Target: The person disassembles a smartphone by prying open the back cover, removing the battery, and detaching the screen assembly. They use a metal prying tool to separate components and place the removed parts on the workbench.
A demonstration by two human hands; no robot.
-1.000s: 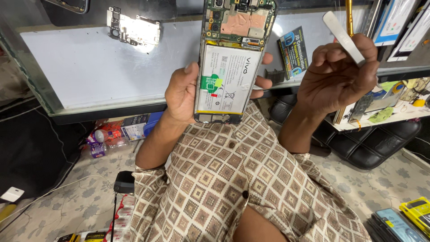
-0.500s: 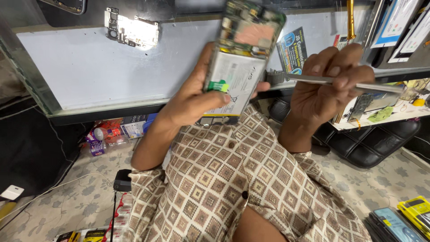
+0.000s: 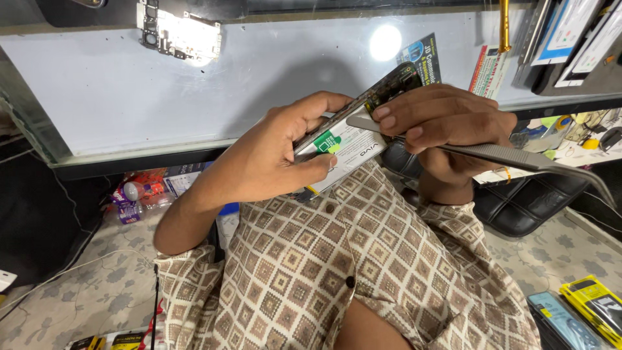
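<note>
Left hand point(image 3: 275, 159) clasped around an opened phone point(image 3: 350, 133), back cover off, white battery and green tab exposed, tilted over the lap just below a glass counter point(image 3: 129, 91). Right hand point(image 3: 447, 126) pinching metal tweezers point(image 3: 512, 155), tips laid flat on the phone's upper edge, wrist bent inward. Behind, a bare circuit board point(image 3: 178, 32) on the counter; a black chair seat point(image 3: 525, 201) under the right forearm; yellow-and-black packs point(image 3: 596, 304) on the floor.

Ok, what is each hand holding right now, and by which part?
Left hand holds the opened phone with white battery by its lower end and edges. Right hand pinches the metal tweezers near the tips.
</note>
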